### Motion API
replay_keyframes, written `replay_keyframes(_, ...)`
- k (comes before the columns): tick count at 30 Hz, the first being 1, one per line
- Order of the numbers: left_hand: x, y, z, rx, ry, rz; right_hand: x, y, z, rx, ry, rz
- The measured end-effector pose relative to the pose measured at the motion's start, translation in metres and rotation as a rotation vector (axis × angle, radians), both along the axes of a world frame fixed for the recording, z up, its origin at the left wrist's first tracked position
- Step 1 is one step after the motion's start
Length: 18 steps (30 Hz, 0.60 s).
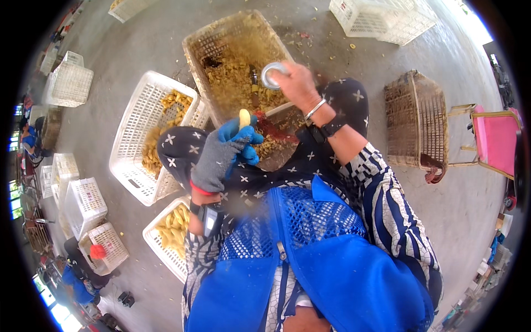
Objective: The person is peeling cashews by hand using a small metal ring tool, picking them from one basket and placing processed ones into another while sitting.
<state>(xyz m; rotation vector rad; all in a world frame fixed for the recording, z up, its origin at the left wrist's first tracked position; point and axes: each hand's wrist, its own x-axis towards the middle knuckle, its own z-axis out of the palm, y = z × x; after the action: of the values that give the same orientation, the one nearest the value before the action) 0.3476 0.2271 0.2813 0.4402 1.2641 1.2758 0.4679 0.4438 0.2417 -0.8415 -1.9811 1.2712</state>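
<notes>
My left hand [232, 144], in a grey glove with blue fingers, grips an upright pale yellow oblong piece [244, 117]. My right hand [296, 86] is bare and closed on a round silvery metal item [272, 76], just up and to the right of that piece. Beneath both hands stands a worn plastic basket [194, 52] full of yellowish peelings [229, 77]. A white basket [124, 138] of yellow-brown pieces [174, 110] is to my left; a smaller white basket [152, 243] of pale yellow pieces [173, 228] sits below it.
A brown-stained basket [412, 119] and a pink chair [492, 141] stand at my right. White crates [379, 19] stand farther forward, others [83, 205] at the left. One person in blue [30, 138] sits at the far left, another [80, 274] lower left.
</notes>
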Motion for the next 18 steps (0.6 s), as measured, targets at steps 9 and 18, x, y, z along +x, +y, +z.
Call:
replay_keyframes(9, 0.004, 0.001, 0.02, -0.157, 0.234, 0.018, -0.008, -0.044, 0.02, 0.209, 0.117, 0.319)
replay_keyframes(18, -0.009, 0.009, -0.026, 0.028, 0.167, 0.158, -0.02, -0.01, -0.009, -0.623, 0.271, 0.055)
